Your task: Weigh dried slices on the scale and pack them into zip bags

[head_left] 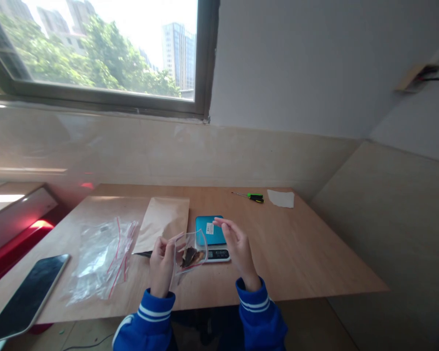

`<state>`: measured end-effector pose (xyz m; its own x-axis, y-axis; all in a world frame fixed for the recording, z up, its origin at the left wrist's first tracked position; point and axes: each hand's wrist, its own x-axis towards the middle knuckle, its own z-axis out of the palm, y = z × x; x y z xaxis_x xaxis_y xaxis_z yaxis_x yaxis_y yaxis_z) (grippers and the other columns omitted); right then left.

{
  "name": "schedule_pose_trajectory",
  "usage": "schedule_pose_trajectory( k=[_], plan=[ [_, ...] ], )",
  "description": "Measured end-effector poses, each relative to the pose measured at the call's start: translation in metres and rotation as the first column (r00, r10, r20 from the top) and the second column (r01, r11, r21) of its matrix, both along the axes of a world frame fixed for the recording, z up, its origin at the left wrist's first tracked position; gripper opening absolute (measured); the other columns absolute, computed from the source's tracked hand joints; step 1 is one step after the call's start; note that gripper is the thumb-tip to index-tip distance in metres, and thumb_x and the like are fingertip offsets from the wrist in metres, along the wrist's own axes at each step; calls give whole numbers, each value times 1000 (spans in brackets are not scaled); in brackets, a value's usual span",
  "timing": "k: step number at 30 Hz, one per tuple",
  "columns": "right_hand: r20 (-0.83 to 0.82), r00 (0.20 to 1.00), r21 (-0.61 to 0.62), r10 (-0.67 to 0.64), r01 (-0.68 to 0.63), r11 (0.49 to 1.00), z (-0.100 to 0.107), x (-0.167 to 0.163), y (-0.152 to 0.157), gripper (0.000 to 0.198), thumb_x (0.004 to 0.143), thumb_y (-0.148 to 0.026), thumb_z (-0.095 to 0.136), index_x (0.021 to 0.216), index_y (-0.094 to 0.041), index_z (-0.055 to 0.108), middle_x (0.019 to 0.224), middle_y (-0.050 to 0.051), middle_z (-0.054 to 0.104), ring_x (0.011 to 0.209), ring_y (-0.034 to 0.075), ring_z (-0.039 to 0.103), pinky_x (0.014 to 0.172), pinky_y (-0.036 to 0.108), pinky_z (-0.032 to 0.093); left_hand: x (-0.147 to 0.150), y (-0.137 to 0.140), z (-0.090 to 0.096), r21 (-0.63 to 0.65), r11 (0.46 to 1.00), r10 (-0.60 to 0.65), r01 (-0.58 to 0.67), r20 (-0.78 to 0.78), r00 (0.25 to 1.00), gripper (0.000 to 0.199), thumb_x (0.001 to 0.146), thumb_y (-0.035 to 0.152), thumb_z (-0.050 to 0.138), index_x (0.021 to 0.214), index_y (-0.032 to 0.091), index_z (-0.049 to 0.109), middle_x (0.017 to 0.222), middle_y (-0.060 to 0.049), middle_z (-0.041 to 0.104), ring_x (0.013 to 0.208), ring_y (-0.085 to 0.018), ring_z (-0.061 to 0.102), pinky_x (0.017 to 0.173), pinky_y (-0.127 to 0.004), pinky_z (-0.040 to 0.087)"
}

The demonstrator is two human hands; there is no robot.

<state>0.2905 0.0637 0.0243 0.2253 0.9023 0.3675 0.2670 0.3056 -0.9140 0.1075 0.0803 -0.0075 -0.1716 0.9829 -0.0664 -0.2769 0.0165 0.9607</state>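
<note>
My left hand point(161, 265) is closed on the edge of a small clear zip bag point(178, 273), held up above the table's front part. Dark brown, dried-looking pieces point(190, 257) lie inside the bag; their kind I cannot make out. Beyond the bag stands a digital scale point(219, 255) with a lit display and a blue top point(218, 236) bearing a white label. My right hand point(237, 248) is raised at the scale's right side, fingers stretched out to the left over the blue top. Nothing shows between those fingers.
A brown paper bag point(163, 219) lies behind my left hand. Clear zip bags point(98, 258) with red strips are piled to its left, near a large dark-screened device point(29, 292). Farther back are a green-and-black-handled screwdriver point(254, 196) and a white paper scrap point(281, 198).
</note>
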Motion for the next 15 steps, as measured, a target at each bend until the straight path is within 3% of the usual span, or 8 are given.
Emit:
schedule_pose_trajectory(
  k=[3,8,11,15],
  plan=[
    [0,1000,-41,21,-21,999,-15,11,-2,33,94,-43,50,113,-23,67,112,8,72,107,23,66,94,39,51,-2,1,2,-5,999,-51,51,9,999,49,63,55,72,65,22,36,86,-7,74,77,-26,73,62,-34,59],
    [96,973,-157,211,-194,968,-26,12,-15,38,88,-48,59,118,-26,66,122,7,68,117,24,61,103,42,46,-3,-2,7,-24,983,-180,181,34,983,46,63,51,74,64,22,39,62,1,66,67,-21,71,61,-30,57],
    [55,960,-157,274,-263,952,-22,8,-22,38,84,-54,63,106,-24,72,111,6,72,107,24,65,95,39,51,-4,-5,10,-45,966,-252,255,60,966,42,64,47,75,64,21,42,53,6,57,53,-15,64,54,-27,55],
    [-20,981,-93,195,-196,976,-17,3,-26,34,81,-55,66,79,-21,72,84,4,75,84,21,69,80,33,55,-3,-8,13,-60,936,-339,346,98,936,40,64,45,76,63,21,44,50,6,53,50,-15,62,52,-27,53]
  ],
)
